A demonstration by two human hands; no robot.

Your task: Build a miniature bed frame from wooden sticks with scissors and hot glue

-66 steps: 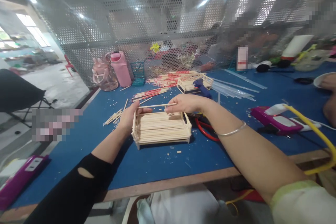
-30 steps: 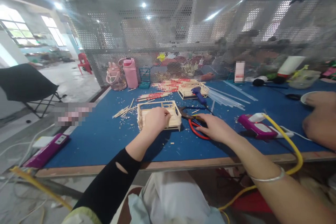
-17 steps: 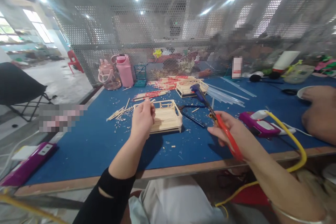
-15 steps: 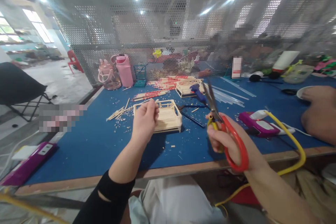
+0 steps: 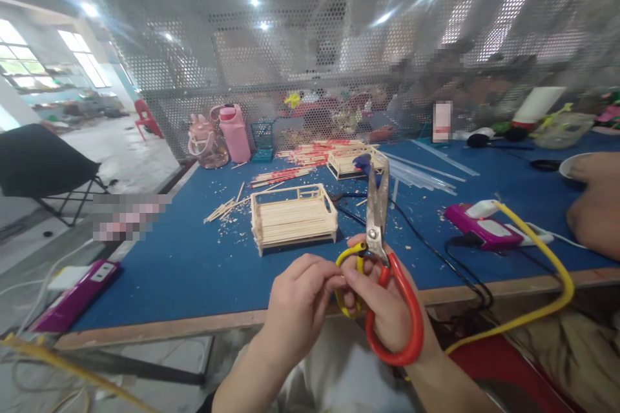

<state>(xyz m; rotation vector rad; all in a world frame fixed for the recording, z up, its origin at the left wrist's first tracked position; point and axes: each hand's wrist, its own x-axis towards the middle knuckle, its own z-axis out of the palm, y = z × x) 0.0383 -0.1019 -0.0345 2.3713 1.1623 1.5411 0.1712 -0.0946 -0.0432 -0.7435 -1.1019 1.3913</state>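
Note:
In my right hand (image 5: 387, 303) is a pair of scissors (image 5: 375, 226), with one red handle loop and one yellow loop. Its blades point up and away from me and look nearly closed. My left hand (image 5: 303, 293) is pinched shut, its fingertips meeting my right fingers beside the yellow loop. Whatever lies in that pinch is too small and covered to make out. Beyond my hands, a small bed-like frame (image 5: 295, 219) of pale wooden sticks stands on the blue table (image 5: 194, 277); neither hand touches it.
Red-marked sticks (image 5: 314, 153) and a second stick frame (image 5: 341, 164) lie farther back, near a blue glue gun (image 5: 363, 164) and clear glue sticks (image 5: 421, 177). Pink bottles (image 5: 233, 134) stand back left. A purple power strip (image 5: 479, 226) and another person's hand (image 5: 595, 206) are right.
My left hand has moved from the stick frame down and right to meet my right hand. My right hand has drawn closer and leftward with the scissors, which now stand more upright.

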